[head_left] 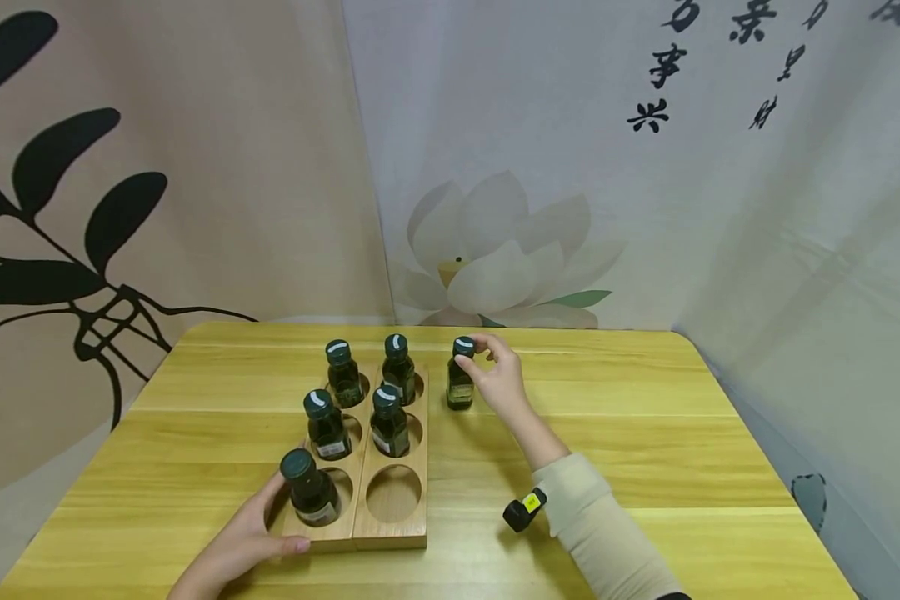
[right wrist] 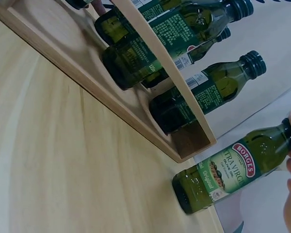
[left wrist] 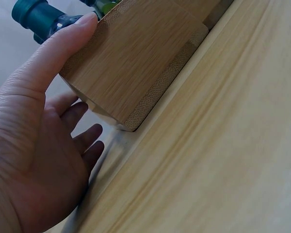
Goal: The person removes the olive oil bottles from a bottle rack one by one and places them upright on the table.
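My right hand (head_left: 498, 379) pinches the dark cap of a small green glass olive oil bottle (head_left: 461, 383) between thumb and fingers. The bottle is upright, to the right of a wooden rack (head_left: 390, 531); its label (right wrist: 228, 167) shows in the right wrist view. Whether its base touches the table I cannot tell. My left hand (head_left: 251, 529) lies at the rack's front left corner, its thumb against the front edge and its other fingers loose beside the left side. Several similar bottles stand in the rack's round wells, among them a front left bottle (head_left: 312, 492).
The rack's front right well (head_left: 393, 493) shows bare wood. Under everything is a yellow wood-grain table (head_left: 607, 392). Fabric curtains (head_left: 270, 167) hang behind it. A small black and yellow device (head_left: 525, 510) sits by the right wrist.
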{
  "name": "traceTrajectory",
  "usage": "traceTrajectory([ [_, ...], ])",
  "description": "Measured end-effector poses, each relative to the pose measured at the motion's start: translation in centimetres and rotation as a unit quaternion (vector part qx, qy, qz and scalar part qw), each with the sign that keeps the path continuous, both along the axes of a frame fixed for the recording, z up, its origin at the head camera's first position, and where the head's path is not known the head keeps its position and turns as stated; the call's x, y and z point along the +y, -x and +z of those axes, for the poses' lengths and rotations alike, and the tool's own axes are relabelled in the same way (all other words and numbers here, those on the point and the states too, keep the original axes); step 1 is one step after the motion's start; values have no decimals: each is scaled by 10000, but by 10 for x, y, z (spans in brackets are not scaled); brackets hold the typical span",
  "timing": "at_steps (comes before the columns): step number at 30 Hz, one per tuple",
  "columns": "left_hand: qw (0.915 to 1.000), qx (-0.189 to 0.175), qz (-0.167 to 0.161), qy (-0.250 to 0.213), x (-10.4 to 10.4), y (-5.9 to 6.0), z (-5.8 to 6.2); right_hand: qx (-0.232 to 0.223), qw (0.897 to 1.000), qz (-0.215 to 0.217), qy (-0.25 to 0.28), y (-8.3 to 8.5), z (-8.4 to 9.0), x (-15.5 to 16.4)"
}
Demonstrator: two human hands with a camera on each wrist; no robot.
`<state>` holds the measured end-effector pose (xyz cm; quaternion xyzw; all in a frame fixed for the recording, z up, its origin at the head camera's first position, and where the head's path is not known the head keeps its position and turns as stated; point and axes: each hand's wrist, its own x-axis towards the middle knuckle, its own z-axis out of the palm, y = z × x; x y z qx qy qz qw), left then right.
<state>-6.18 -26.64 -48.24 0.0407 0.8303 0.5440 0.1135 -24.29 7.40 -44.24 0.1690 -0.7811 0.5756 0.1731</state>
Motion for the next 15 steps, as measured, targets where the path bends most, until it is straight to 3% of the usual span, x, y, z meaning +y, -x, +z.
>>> traceTrajectory([
  [8, 10000, 11, 33, 2, 0, 1, 0, -103, 9998, -29, -193, -1, 5, 3],
  [15, 10000, -22, 42, 45, 1, 0, 0, 441, 9988, 125, -193, -4, 23, 5],
])
